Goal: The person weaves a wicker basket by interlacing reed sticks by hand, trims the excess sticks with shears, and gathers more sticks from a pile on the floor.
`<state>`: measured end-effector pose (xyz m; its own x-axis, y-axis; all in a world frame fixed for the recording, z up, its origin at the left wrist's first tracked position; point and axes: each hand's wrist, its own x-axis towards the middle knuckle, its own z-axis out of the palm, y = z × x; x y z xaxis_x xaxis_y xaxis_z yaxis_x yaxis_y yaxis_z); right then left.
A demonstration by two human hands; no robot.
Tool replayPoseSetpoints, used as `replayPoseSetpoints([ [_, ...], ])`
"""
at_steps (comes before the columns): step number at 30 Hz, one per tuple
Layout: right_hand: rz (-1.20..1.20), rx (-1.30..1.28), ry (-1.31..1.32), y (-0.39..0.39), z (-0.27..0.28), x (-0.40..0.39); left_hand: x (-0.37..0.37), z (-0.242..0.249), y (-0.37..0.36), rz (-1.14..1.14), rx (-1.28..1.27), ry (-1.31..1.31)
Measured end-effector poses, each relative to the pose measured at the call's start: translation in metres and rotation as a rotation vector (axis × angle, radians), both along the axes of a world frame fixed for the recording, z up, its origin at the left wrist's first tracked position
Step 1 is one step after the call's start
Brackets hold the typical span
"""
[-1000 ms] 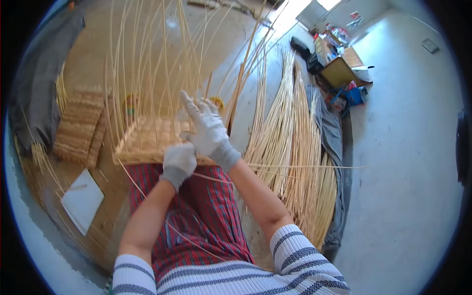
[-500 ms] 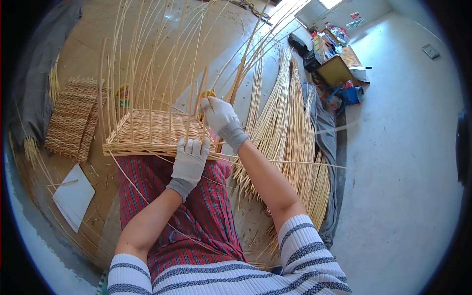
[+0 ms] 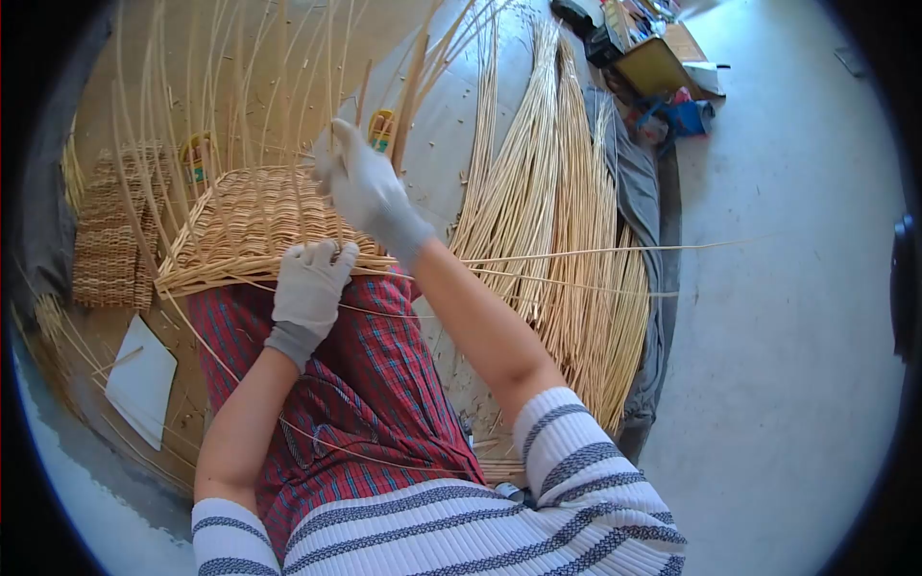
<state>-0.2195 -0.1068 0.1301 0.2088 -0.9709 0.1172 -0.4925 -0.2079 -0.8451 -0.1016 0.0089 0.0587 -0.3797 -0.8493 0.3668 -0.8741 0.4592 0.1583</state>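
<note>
A half-woven wicker basket base [image 3: 235, 226] rests on my lap, over the red plaid cloth [image 3: 375, 355]. Many thin upright stakes [image 3: 240, 106] rise from its rim. My left hand [image 3: 309, 288], in a grey glove, presses down on the near rim of the basket. My right hand [image 3: 360, 187], also gloved, is raised over the basket's right side and closed around one upright stake. A long thin willow rod [image 3: 595, 252] runs from the basket's near rim out to the right across the floor.
A big bundle of willow rods [image 3: 567, 240] lies on the floor to my right, on a grey cloth [image 3: 653, 240]. Woven mats [image 3: 106, 240] and a white sheet [image 3: 142, 379] lie to the left. Boxes and clutter [image 3: 663, 67] stand at the far right.
My right hand has moved from the basket's right corner up and left onto an upright stake. My left hand has slid left along the near rim. The view has tilted downwards.
</note>
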Motion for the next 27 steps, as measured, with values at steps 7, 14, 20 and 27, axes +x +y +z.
replayPoseSetpoints([
  [7, -0.054, 0.608, -0.277, 0.101, -0.014, -0.095, 0.002, 0.002, -0.005, 0.055, 0.079, 0.063],
  [14, 0.085, -0.333, 0.059, -0.030, -0.001, -0.058, -0.010, -0.003, 0.007, 0.121, 0.097, -0.004],
  [20, -0.125, -0.227, -0.094, 0.017, 0.017, -0.048, -0.035, 0.024, 0.010, 0.159, -0.072, -0.173],
  [27, 0.352, -0.220, 0.635, 0.095, -0.065, -0.107, -0.016, -0.004, -0.005, -0.117, 0.024, -0.198],
])
